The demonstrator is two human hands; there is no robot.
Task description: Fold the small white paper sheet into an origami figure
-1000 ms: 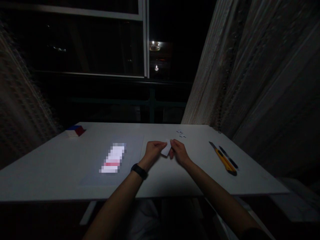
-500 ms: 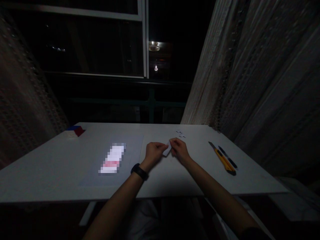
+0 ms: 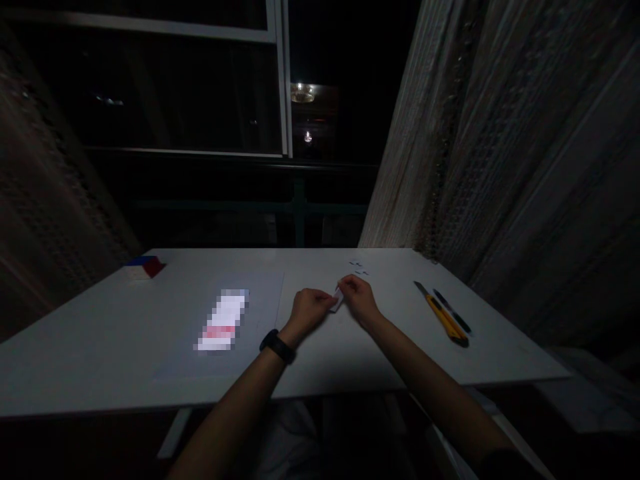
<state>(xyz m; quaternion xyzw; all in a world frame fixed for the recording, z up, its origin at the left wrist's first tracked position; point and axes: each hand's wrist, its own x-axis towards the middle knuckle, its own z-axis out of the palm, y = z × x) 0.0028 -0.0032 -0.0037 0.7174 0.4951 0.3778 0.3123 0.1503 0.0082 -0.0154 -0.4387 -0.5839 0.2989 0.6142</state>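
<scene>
Dim room, with a dark window (image 3: 285, 93) and a curtain (image 3: 400, 147) beyond a white surface (image 3: 110, 347). Since a second ago, a slight leftward shift of window, surface and most things on it; also less of the small white piece (image 3: 337, 303) exposed now, with right fingertips closer to left ones. Pinched at one side by the left grip (image 3: 311, 311), at the other by the right grip (image 3: 357, 299), both closed on it around the middle of the surface. Thin, flat and pale, paper-like, visible only as a narrow slanted strip; too small and dim for finer detail. Just beyond the right grip, a cluster of small dark-marked bits (image 3: 359, 267). Off to the right, a yellow cutter (image 3: 446, 321) beside a pen (image 3: 453, 313); to the left, a glowing phone (image 3: 223, 320) on a pale sheet (image 3: 265, 300), and farther back, a blue, red and white block (image 3: 145, 268).
</scene>
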